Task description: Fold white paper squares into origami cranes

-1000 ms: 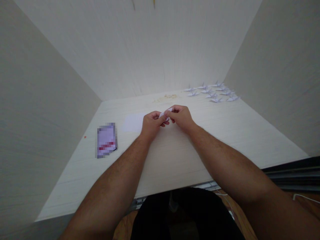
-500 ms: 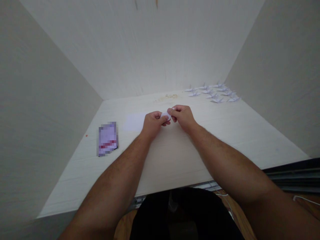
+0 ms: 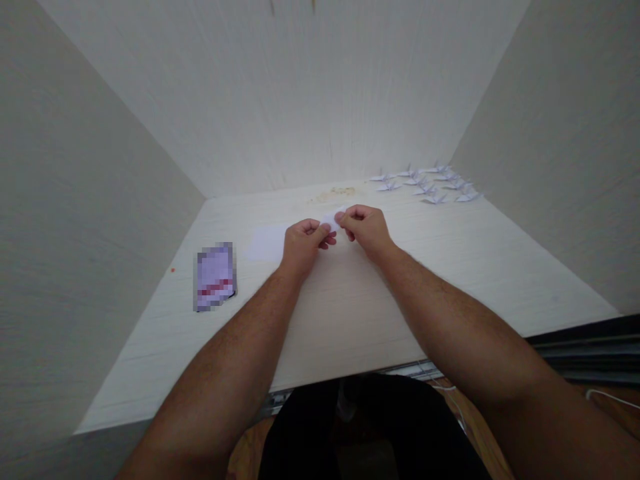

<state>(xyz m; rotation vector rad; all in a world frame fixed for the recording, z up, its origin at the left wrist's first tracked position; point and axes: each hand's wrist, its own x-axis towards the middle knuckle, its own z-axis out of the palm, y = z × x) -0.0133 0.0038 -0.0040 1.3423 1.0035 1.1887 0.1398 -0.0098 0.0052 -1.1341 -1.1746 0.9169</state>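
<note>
Evidently, a small white paper piece [image 3: 329,219] sits between both hands over the pale table [image 3: 345,313], pinched under the thumb of the left hand [image 3: 302,247] and between thumb and fingers of the right hand [image 3: 367,228]. Just beside the left hand lies a white sheet [image 3: 265,243]; farther left, a pixelated purple object [image 3: 215,270]. Folded paper birds [image 3: 434,199] cluster at the far right corner.

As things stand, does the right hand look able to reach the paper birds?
Probably yes: only tabletop shows between the right hand and the paper birds, though it would likely first have to let go of the small white paper.
</note>
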